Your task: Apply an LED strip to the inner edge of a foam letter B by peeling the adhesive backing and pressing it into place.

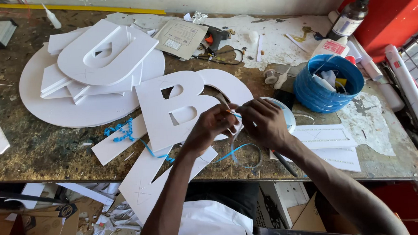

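Both hands meet over the near middle of the counter (42,152). Left hand (212,127) and right hand (262,124) are each pinched nearly closed on a thin blue strip (230,153), gripping it at the fingertips where the hands touch. What exactly sits between the fingertips is too small to tell; a hint of orange shows there.

The strip hangs from the pinch in a loose loop toward the counter edge, so it is held clear of the surface, probably to keep it free to peel or feed.

A white cut-out letter with two holes (174,107) lies flat just beside the left hand, part over a white ring-shaped piece (236,89). It sits within easy reach, face up.

More blue strip (120,132), curled, lies left of the letter on a white offcut.

Far left: a stack of white foam letters (101,54) on a large white disc (49,108), set aside from the working spot.

Right: a blue tub (314,99) with bits inside, a dark bottle (350,17) behind it.

A dark pen-like tool (284,162) lies under the right forearm.
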